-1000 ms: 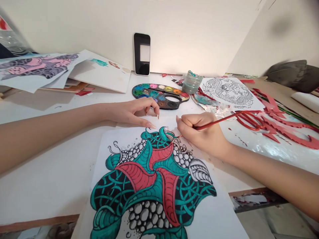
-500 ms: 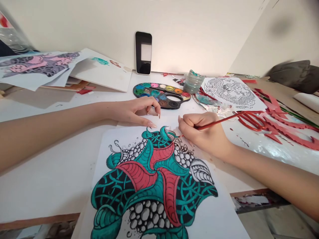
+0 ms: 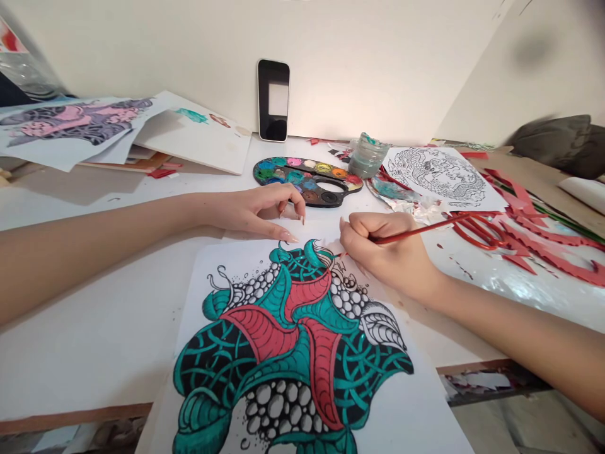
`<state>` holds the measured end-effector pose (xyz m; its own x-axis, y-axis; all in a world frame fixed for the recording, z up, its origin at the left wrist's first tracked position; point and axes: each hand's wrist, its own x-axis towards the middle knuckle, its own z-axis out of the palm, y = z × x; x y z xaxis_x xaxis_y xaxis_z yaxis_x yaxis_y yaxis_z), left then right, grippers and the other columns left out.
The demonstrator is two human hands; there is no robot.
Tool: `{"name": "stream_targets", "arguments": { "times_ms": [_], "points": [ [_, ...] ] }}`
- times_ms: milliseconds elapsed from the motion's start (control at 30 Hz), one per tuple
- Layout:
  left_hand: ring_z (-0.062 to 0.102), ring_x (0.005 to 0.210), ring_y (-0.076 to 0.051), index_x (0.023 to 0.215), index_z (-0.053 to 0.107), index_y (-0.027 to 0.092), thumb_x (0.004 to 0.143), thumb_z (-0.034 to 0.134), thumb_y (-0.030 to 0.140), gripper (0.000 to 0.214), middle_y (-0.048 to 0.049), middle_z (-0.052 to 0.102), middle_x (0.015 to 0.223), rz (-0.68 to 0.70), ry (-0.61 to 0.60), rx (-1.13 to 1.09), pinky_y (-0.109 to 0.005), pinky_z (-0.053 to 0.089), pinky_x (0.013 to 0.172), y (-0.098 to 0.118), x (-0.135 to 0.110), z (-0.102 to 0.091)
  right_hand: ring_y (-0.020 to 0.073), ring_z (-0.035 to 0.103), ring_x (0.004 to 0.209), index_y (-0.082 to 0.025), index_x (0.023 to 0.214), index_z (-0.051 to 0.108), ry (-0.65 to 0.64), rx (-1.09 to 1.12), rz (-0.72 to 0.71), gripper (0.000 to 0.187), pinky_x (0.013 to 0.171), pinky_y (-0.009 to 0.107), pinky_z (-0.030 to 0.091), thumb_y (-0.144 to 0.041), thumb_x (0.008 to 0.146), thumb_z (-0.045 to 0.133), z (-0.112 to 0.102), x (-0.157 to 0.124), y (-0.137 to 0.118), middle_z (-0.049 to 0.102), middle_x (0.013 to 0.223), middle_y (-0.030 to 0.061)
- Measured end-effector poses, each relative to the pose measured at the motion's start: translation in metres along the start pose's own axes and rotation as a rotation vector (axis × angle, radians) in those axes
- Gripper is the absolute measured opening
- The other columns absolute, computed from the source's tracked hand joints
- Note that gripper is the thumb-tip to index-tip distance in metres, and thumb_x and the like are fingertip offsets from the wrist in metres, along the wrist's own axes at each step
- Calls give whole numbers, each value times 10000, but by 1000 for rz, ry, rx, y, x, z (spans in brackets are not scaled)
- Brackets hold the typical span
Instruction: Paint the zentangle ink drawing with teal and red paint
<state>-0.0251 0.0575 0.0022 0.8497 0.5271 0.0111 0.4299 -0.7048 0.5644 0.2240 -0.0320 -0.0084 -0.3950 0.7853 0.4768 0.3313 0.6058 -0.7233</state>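
A sheet with a patterned drawing [image 3: 295, 309], painted partly in teal and red, lies in front of me. My right hand [image 3: 385, 249] is closed round a red-handled paintbrush [image 3: 416, 231]. Its tip is at the drawing's upper right, beside a teal leaf and some white striped shapes. At the sheet's top edge rests my left hand [image 3: 258, 211], thumb and bent fingers apart, holding nothing. Just beyond it sits a paint palette [image 3: 309, 167] with several colours.
A phone [image 3: 273, 101] leans upright against the wall. Right of the palette stand a cloudy jar [image 3: 368, 156] and a dragon line drawing [image 3: 444, 178]. Red-handled scissors [image 3: 479, 232] lie among red paper strips [image 3: 543, 246]. Papers and boards [image 3: 198, 135] are piled at left.
The brush and my right hand have shifted very slightly, with the tip still at the drawing's upper right. My left hand stays in place.
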Motion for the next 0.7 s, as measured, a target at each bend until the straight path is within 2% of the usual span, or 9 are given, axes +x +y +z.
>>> {"name": "stream_targets", "arguments": {
  "times_ms": [100, 233, 333, 433, 533, 633, 700],
  "points": [
    [447, 826, -178, 1174, 603, 235, 860, 692, 588, 480, -38, 505, 976, -3, 5, 8, -281, 387, 697, 0, 0, 0, 44, 262, 444, -194, 517, 298, -24, 8, 43, 454, 420, 225, 217, -23, 836, 572, 0, 0, -2, 337, 444, -70],
    [437, 805, -169, 1175, 609, 231, 864, 693, 564, 463, -46, 537, 1012, -6, 7, 10, -286, 388, 699, 1, 0, 0, 52, 339, 450, -192, 507, 330, 47, 20, 79, 486, 452, 224, 282, -84, 906, 586, 0, 1, -3, 413, 448, -53],
    [444, 818, -170, 1180, 607, 233, 856, 688, 600, 496, -44, 543, 1027, -14, 2, 20, -285, 390, 719, 1, 0, 0, 53, 345, 454, -189, 523, 364, 36, 84, 83, 511, 452, 225, 272, -203, 940, 658, 2, 2, -1, 445, 453, -51],
    [458, 880, -188, 1173, 600, 234, 860, 686, 595, 485, -44, 542, 1025, -7, 14, 25, -282, 390, 758, 0, 0, 1, 54, 373, 446, -188, 528, 392, -13, 151, 144, 548, 441, 216, 281, -362, 892, 764, 3, 5, 3, 481, 448, -47],
    [460, 906, -198, 1170, 599, 229, 868, 686, 573, 466, -47, 539, 1013, -4, 23, 24, -286, 381, 779, -1, 0, 1, 63, 426, 438, -191, 529, 403, -37, 191, 192, 572, 444, 210, 319, -459, 870, 775, 4, 7, 6, 503, 438, -41],
    [459, 902, -198, 1172, 602, 226, 866, 683, 587, 480, -47, 540, 1016, 15, 15, 17, -286, 374, 777, -2, 1, 1, 70, 461, 438, -189, 530, 420, -60, 183, 205, 553, 438, 206, 324, -433, 862, 789, 4, 7, 6, 520, 442, -38],
    [457, 886, -194, 1183, 602, 226, 863, 675, 609, 505, -45, 546, 1031, 23, 1, 18, -282, 371, 766, -3, 1, 0, 61, 431, 427, -182, 522, 431, -70, 152, 196, 531, 428, 204, 298, -367, 868, 788, 4, 7, 5, 514, 441, -41]
  ]
}}
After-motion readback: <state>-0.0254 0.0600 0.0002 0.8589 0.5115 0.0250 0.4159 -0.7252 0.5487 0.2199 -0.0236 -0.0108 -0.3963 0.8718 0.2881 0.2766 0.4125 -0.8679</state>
